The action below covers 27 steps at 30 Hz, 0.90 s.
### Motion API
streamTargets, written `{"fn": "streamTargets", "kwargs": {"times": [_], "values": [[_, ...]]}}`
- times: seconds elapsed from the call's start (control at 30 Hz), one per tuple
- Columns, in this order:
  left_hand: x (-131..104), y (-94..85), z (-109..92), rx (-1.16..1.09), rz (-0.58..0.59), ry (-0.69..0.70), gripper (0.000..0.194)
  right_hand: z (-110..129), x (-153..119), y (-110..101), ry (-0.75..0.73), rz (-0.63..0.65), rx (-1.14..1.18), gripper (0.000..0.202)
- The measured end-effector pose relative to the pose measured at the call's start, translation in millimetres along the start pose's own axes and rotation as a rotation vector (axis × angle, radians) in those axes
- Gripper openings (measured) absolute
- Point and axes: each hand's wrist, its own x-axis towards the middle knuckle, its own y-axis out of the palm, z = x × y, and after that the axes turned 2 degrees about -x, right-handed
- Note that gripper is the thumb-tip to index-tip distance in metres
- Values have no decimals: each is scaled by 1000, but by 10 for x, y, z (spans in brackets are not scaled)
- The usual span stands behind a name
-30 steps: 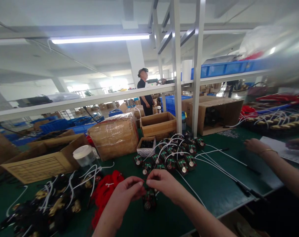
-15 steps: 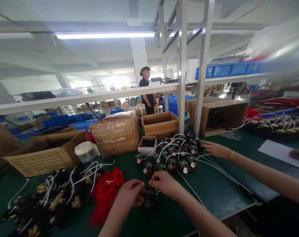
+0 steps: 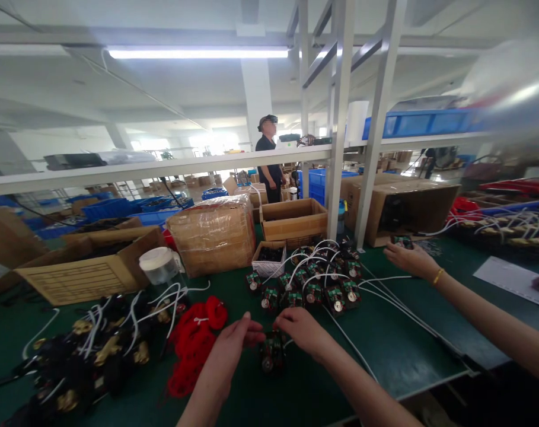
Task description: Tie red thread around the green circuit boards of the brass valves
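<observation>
A small black unit with a green circuit board (image 3: 273,350) and a round metal part on its front stands on the green table between my hands. At its left side is my left hand (image 3: 239,339), thumb and fingers apart, with nothing seen in them. My right hand (image 3: 301,331) is at the unit's upper right, fingertips pinched together just over the board; anything between them is too small to make out. Behind my hands sit several similar circuit-board units (image 3: 313,292) with white cables. A bundle of red wires (image 3: 191,350) lies left of my left hand.
At right, a co-worker's hand (image 3: 409,260) holds a similar unit (image 3: 401,242). Black parts with brass fittings (image 3: 107,350) pile up at left. Cardboard boxes (image 3: 211,234), a small white basket (image 3: 269,268) and a plastic jar (image 3: 158,267) line the back, below a shelf (image 3: 233,158).
My left hand has loosened, its fingers spreading beside the unit. My right hand stays pinched above it. The co-worker's hand has moved right, lifting a unit away from the group.
</observation>
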Motion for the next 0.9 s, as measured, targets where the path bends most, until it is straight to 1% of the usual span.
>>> {"fn": "streamTargets", "kwargs": {"times": [0.13,0.27,0.4,0.5,0.63,0.8,0.9], "values": [[-2,6,15,-42,12,18,61,-37,16,24,-2,3,21,20],[32,25,45,-56,21,92,50,-66,31,54,-20,1,61,7],[43,29,37,-58,37,143,42,-43,19,58,-50,-13,92,3],[-13,3,-9,-66,35,166,39,34,-25,32,-94,-23,98,4],[-144,-33,-99,-100,25,183,36,206,-117,-32,-163,-13,79,3],[-254,-39,-163,-179,34,163,41,430,-209,-129,-235,-2,17,3],[-281,-45,-162,-198,46,153,43,495,-231,-165,-256,13,-24,2]]}}
